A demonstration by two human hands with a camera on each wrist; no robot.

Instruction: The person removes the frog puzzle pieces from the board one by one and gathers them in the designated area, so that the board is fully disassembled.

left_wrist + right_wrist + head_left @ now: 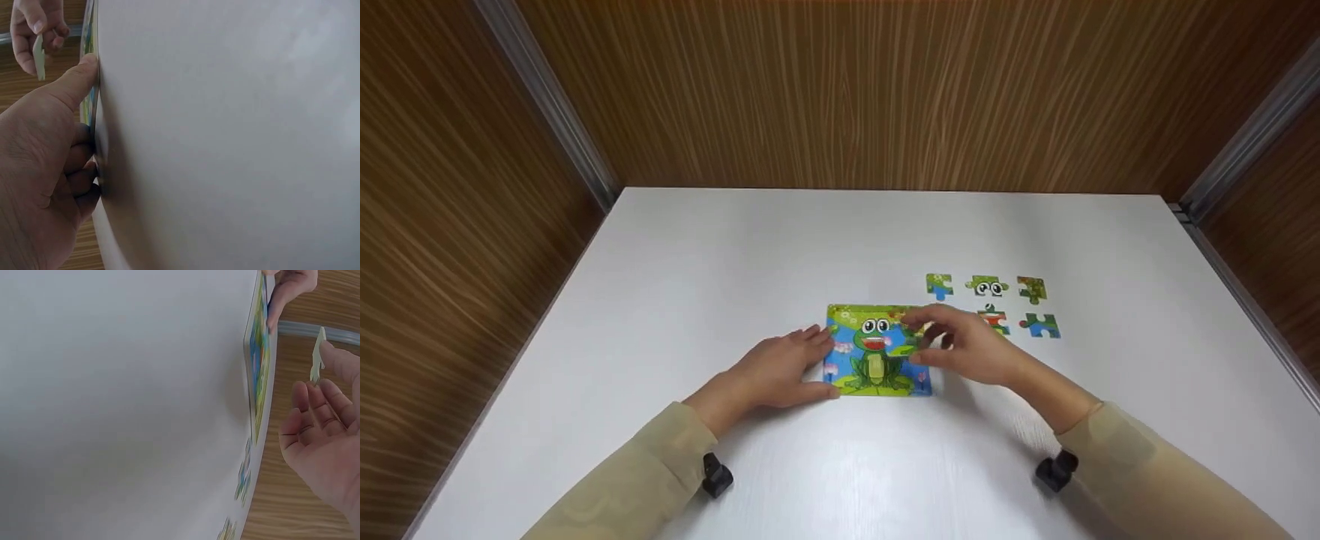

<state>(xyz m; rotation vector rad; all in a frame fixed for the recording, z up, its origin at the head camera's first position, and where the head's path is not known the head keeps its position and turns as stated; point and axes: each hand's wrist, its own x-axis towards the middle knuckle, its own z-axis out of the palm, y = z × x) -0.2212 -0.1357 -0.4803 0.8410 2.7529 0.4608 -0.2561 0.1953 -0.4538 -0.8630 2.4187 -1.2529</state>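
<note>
A square frog-picture puzzle board (877, 386) lies flat on the white table. My left hand (784, 371) rests at its left side, the thumb at the near left corner and the fingertips along the left edge; the left wrist view shows the thumb (73, 84) touching that edge. Above the board's right part, my right hand (967, 345) pinches a puzzle piece (318, 357) between thumb and fingers. Its pale underside and thin edge show in the right wrist view, clear of the board. The hand hides the board's upper right part in the head view.
Several loose puzzle pieces lie right of the board in two rows, among them one with eyes (988, 287), a red-mouthed one (994, 321) and a blue-green one (1041, 325). Wood-grain panels (840, 97) wall the table (720, 262) at the back and sides.
</note>
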